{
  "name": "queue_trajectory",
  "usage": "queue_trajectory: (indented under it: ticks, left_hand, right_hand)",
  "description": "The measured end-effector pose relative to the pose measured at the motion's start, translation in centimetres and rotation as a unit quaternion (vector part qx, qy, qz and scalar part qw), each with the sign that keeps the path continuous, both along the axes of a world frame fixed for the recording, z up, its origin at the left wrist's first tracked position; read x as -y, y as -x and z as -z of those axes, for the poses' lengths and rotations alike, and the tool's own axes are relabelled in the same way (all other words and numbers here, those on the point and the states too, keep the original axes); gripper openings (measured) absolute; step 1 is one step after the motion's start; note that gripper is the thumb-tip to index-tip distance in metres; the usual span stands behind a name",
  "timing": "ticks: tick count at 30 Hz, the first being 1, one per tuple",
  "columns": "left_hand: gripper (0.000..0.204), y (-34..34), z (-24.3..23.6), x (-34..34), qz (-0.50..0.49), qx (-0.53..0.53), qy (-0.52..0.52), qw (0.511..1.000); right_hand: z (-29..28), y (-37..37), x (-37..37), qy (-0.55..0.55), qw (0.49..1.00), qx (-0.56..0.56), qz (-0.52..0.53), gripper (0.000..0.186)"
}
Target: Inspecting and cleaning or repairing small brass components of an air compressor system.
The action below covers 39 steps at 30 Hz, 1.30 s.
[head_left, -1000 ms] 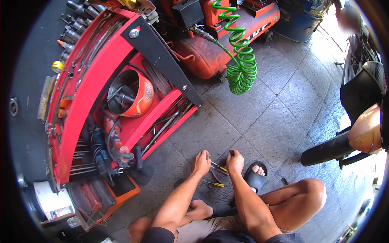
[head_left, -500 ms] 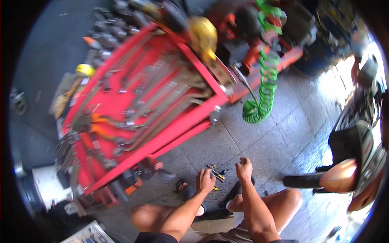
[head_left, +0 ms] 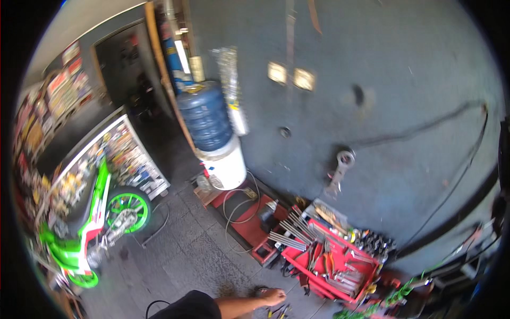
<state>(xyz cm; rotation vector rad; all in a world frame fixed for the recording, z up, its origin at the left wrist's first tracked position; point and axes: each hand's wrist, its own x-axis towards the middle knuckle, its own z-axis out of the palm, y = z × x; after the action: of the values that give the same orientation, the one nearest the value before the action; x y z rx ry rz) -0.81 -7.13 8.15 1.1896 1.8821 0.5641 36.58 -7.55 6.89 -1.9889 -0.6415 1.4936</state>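
My left hand (head_left: 274, 296) is low in the picture at the end of my bare forearm, its fingers curled closed. Whatever it may hold is too small and blurred to make out. Just below it on the floor lie a few small tools (head_left: 279, 311) with yellow and dark parts, cut off by the lower edge. To the right stands a red tool tray (head_left: 319, 284) full of wrenches and orange-handled pliers, with several metal rods (head_left: 289, 234) at its left end. My right hand is out of view.
A red and black low stand (head_left: 240, 223) with a looped hose lies beyond. A water dispenser (head_left: 228, 162) carries a blue bottle (head_left: 206, 117). At left are a green and white motorcycle (head_left: 91, 223) and a display case (head_left: 139, 149). A green coiled hose (head_left: 390, 297) hangs at lower right.
The view has swung up and to the left, bringing the wall, dispenser and motorcycle into sight. My right hand and my legs have left the picture. My left hand stays closed near the floor tools.
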Motion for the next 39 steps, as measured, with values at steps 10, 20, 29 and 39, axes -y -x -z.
queue_trajectory:
  ticks: [10,20,29,39]
  left_hand:
    - [0.046,4.3,-0.9,29.4,-0.558,-0.042,0.139,0.817]
    - [0.022,-11.7,2.1,52.0,-0.437,0.052,0.45,0.777]
    - [0.031,19.5,9.2,39.9,-0.538,-0.172,0.206,0.799]
    - [0.014,48.9,-0.1,21.5,-0.544,0.068,-0.05,0.835]
  right_hand:
    - [-3.2,-0.1,-10.4,-0.042,0.895,0.102,-0.432,0.025]
    - [-6.0,12.1,-13.4,-0.161,0.663,0.304,-0.665,0.037]
    - [3.8,32.1,-12.0,-0.263,0.464,0.403,-0.744,0.041]
    - [-12.2,52.4,-16.5,-0.255,0.886,0.214,-0.324,0.028]
